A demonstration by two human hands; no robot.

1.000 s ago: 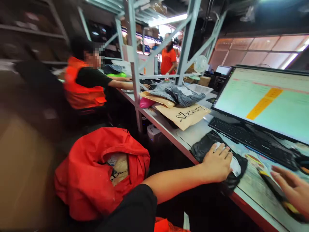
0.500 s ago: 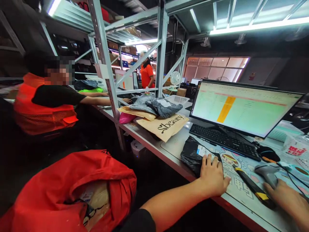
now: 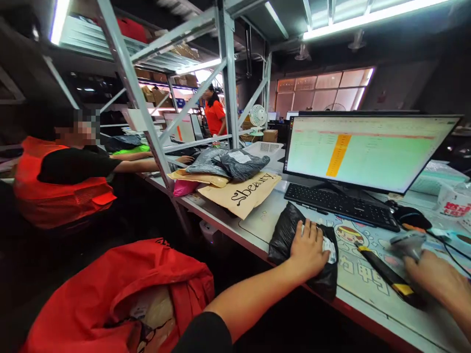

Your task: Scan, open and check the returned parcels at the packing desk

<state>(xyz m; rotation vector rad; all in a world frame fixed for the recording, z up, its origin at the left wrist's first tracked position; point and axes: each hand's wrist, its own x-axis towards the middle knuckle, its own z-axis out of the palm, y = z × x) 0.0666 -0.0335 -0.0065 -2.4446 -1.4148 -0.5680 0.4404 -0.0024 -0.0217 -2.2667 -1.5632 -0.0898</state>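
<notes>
Two hands | left hand (image 3: pixel 308 250) spread flat, palm pressing black parcel (image 3: pixel 283 235) at bench (image 3: pixel 257 223) front edge, gripping nothing | right hand (image 3: pixel 432 279) blurred beside scanner (image 3: pixel 405 242), grip unreadable | risk: black parcel overhangs edge, may slide off towards the floor if pressure eases.

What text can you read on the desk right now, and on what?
"Sbeauty": on the tan mailer.
White label on the black parcel under the left hand: too small.
Spreadsheet on the monitor: blurred.
Characters on the desk mat: partly hidden, unreadable.
Red print on the white bag: blurred.
</notes>
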